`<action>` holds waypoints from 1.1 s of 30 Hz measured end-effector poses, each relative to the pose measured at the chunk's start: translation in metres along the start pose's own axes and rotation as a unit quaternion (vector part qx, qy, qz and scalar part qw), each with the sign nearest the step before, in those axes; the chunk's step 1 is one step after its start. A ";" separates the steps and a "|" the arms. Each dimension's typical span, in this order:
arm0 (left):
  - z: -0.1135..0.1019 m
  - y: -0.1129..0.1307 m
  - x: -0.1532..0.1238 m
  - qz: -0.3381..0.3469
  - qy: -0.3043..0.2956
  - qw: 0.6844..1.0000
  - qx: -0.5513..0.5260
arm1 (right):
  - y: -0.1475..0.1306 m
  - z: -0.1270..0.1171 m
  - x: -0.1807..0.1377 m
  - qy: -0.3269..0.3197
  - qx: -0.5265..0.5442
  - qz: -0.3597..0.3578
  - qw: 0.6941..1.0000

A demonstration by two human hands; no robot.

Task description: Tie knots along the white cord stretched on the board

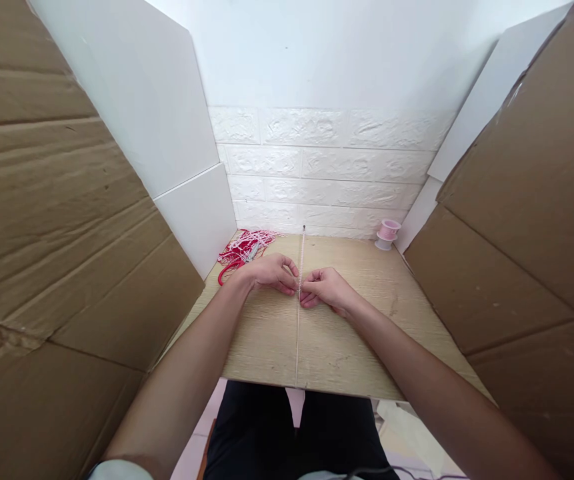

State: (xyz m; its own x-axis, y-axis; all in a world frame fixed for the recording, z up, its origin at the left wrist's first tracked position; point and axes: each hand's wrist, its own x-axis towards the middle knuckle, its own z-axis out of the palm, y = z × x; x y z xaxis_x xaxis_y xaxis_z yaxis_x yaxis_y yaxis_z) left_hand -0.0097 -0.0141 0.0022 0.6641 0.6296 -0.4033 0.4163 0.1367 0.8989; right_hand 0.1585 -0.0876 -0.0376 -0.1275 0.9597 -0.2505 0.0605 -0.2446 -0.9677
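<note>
A thin pale cord (299, 333) is stretched straight across the wooden board (367, 340), from its near edge to a pin at the far edge. My left hand (269, 272) and my right hand (325, 288) meet at the cord about halfway along it. Both hands have their fingers curled and pinched together on the cord, the left from the left side, the right from the right side. What the fingertips do to the cord is too small to make out.
A heap of red and white threads (247, 245) with red-handled scissors (231, 267) lies at the board's far left. A pink spool (387, 233) stands at the far right. Cardboard walls (51, 220) rise on both sides, white panels behind.
</note>
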 end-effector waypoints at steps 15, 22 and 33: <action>0.000 0.006 -0.008 0.025 0.002 0.988 0.152 | 0.000 -0.002 -0.002 -0.008 -0.009 -0.004 1.000; -0.001 0.007 -0.009 0.048 -0.045 0.982 0.177 | 0.000 -0.001 -0.001 -0.008 -0.002 -0.002 1.000; -0.002 0.009 -0.012 0.059 -0.094 0.948 0.299 | 0.003 -0.003 0.003 -0.011 -0.022 0.004 1.000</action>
State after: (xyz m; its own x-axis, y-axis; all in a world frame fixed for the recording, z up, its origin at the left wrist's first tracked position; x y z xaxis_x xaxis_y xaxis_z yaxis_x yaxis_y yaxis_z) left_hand -0.0153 -0.0187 0.0151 0.8032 0.4579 -0.3810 0.5731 -0.4195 0.7040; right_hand 0.1609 -0.0851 -0.0414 -0.1489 0.9541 -0.2600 0.1042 -0.2463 -0.9636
